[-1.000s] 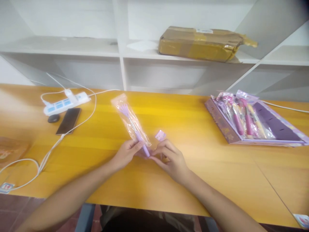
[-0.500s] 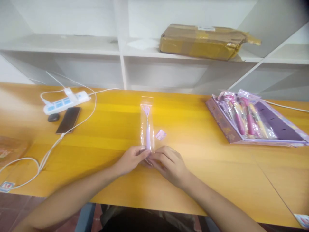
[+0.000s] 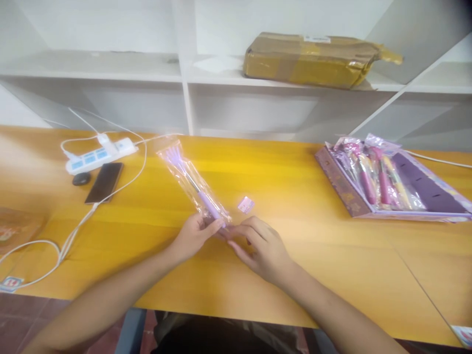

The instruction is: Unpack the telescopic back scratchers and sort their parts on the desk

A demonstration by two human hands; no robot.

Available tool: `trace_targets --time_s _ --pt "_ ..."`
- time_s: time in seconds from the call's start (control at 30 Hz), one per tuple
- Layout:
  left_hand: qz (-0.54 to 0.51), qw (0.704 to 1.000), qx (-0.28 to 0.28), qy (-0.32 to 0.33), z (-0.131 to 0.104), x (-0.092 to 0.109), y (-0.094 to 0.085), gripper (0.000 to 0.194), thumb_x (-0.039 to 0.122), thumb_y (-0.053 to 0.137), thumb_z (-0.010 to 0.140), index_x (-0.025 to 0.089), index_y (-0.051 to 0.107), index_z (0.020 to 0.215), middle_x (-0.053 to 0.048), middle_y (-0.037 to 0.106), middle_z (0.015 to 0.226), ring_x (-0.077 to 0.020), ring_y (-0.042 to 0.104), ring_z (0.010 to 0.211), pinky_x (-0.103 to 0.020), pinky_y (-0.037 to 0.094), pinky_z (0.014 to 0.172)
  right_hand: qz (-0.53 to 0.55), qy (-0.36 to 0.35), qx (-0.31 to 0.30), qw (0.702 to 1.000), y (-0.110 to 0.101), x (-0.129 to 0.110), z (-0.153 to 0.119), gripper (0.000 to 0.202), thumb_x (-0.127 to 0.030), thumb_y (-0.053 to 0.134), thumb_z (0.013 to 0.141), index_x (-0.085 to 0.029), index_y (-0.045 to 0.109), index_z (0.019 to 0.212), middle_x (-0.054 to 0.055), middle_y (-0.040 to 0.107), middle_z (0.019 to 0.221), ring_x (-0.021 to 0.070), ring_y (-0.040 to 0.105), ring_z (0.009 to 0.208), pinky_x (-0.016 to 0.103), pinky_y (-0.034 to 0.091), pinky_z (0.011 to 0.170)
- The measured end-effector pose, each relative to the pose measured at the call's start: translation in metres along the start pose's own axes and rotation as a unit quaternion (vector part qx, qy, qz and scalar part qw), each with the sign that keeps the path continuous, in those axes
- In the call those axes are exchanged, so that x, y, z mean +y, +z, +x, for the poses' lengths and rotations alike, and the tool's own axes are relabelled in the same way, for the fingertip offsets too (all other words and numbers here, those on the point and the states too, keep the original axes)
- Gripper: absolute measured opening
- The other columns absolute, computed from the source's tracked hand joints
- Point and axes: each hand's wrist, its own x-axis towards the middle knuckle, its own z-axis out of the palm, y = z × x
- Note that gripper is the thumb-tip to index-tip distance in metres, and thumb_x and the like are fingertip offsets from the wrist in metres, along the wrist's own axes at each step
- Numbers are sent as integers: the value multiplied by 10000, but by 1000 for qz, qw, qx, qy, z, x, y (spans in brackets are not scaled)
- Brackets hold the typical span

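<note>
A purple brush (image 3: pixel 208 204) with a fanned head lies inside a clear plastic sleeve (image 3: pixel 190 172), tilted with its head up and to the left. My left hand (image 3: pixel 195 236) grips the sleeve around the lower end of the brush, thumb on top. At the sleeve's bottom end, the fingers of my right hand (image 3: pixel 261 248) are closed on the plastic edge; the exact contact is blurred. Just beyond my right fingers, a small pink card (image 3: pixel 246 204) lies flat on the wooden table (image 3: pixel 302 275).
An open purple box (image 3: pixel 354 201) with several wrapped brushes stands at the right. At the left are a power strip (image 3: pixel 90 161), a phone (image 3: pixel 104 183), a black oval object (image 3: pixel 81 179) and white cables (image 3: pixel 70 241). A taped parcel (image 3: pixel 309 61) rests on the shelf (image 3: pixel 129 69).
The sleeved brush has swung from nearly upright in view to a leftward slant, its head moving left. My left hand has turned and shifted slightly left with it; my right hand stays near the bottom end.
</note>
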Motion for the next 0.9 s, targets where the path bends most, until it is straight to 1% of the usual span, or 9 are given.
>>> trace_targets --time_s 0.1,0.2,0.37,0.47,0.57,0.63,0.77,0.83,0.9 --pt "-21 999 25 2 1 1 -1 423 526 753 952 135 733 1111 -105 820 956 -247 798 829 -382 649 823 -18 4 -14 1000 0 -1 0 297 -278 698 1021 -176 612 1287 94 694 984 226 654 832 362 553 709" --pt "-36 999 31 -2 2 -3 -3 381 506 756 952 138 750 1048 -101 817 962 -253 789 862 -408 640 871 -37 1 -12 999 2 0 1 313 -271 671 1040 -175 600 1330 83 683 953 218 644 794 351 550 681" --pt "-51 997 53 -5 2 -9 -4 296 446 777 948 170 771 1057 -79 799 1044 -243 754 989 -396 589 966 -30 4 -14 999 5 2 0 261 -247 671 1042 -191 618 1292 72 684 952 212 653 801 340 548 690" --pt "-68 997 35 -5 2 -5 -2 288 444 768 957 174 789 1057 -84 792 1073 -239 731 1045 -380 555 1002 -8 20 -6 1000 5 1 0 184 -190 652 1044 -207 644 1228 65 693 960 189 639 760 322 538 677" --pt "-90 995 26 -13 2 0 0 295 448 789 935 170 800 1035 -90 788 1055 -244 726 1029 -384 551 990 27 37 2 999 4 -2 0 224 -185 657 1036 -206 639 1259 75 709 1003 169 613 719 306 525 649" --pt "-102 994 26 -14 1 3 1 286 438 799 925 169 804 1021 -93 784 1055 -244 722 1026 -378 552 974 32 34 2 999 3 -2 1 236 -202 666 1036 -210 645 1271 65 698 969 167 600 713 300 514 641" --pt "-111 993 23 -17 2 3 1 278 428 795 926 153 794 968 -84 766 974 -216 706 939 -334 544 898 -15 -6 16 1000 3 0 -1 122 -157 630 1050 -209 701 1136 27 616 830 163 569 712 289 472 637" --pt "-103 994 23 -27 2 2 0 302 448 789 928 148 779 960 -73 748 931 -201 692 883 -327 537 864 -40 -33 19 998 2 1 -3 134 -132 636 1039 -203 718 1117 29 602 828 162 564 721 289 460 639" --pt "-64 997 21 -36 3 0 -1 338 480 781 932 148 765 991 -71 744 939 -200 686 879 -325 529 855 -57 -49 21 997 0 0 -4 177 -110 644 1025 -212 729 1142 44 636 881 158 576 733 288 457 646"
